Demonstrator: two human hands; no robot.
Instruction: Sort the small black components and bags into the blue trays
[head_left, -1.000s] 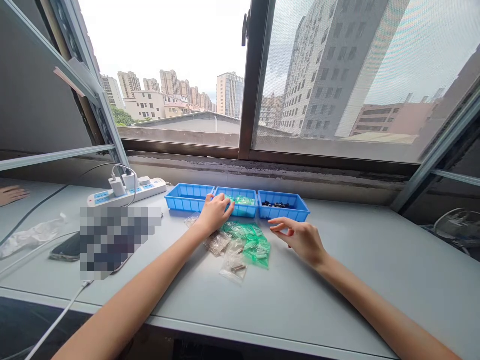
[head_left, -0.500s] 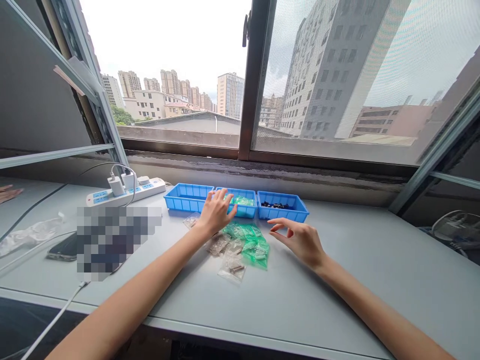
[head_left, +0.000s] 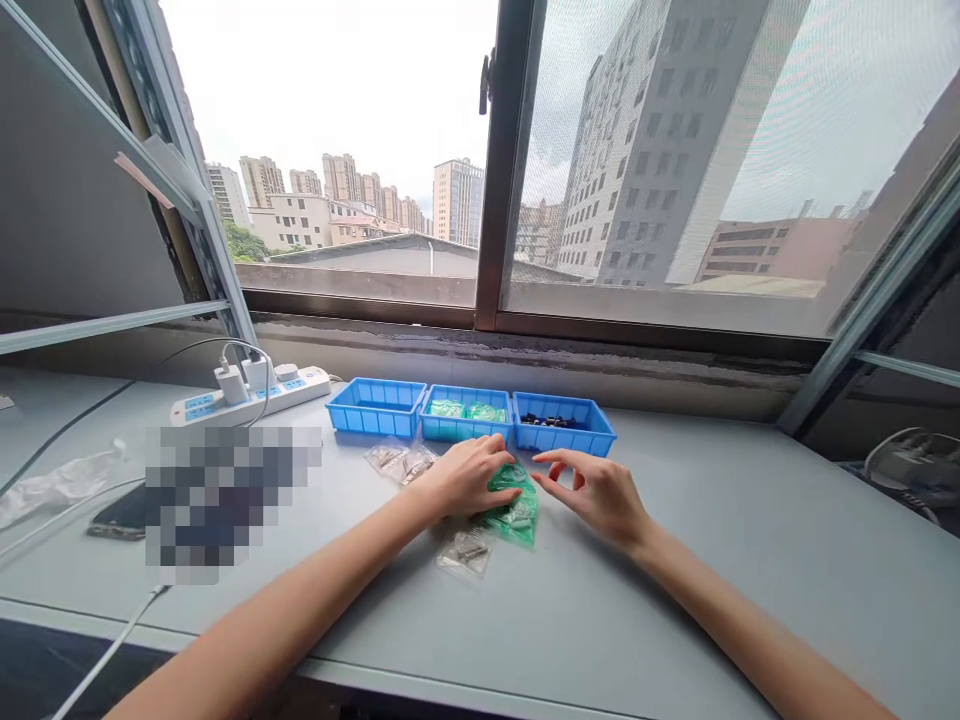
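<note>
My left hand (head_left: 472, 477) reaches over a green plastic bag (head_left: 517, 515) of small parts. Its thumb and fingers are apart, with green plastic showing between them; whether they press on the bag I cannot tell. Just right of the bag, my right hand (head_left: 600, 492) hovers with thumb and index finger apart and nothing between them. Clear bags of small metal parts lie about my left hand: one clear bag (head_left: 465, 553) in front, another clear bag (head_left: 388, 459) behind and to the left. My left hand and wrist partly cover the pile.
Along the back stand three blue bins: the left bin (head_left: 375, 428), the middle bin (head_left: 466, 434) with green bags, and the right bin (head_left: 566, 442) with black parts. A power strip (head_left: 300, 386), cables and a phone (head_left: 120, 512) lie left, beside a blurred-out patch.
My left hand has come down from the middle bin to the green bag, toward me and right. My right hand has barely moved. Another person's hand at the far left is out of view now.
</note>
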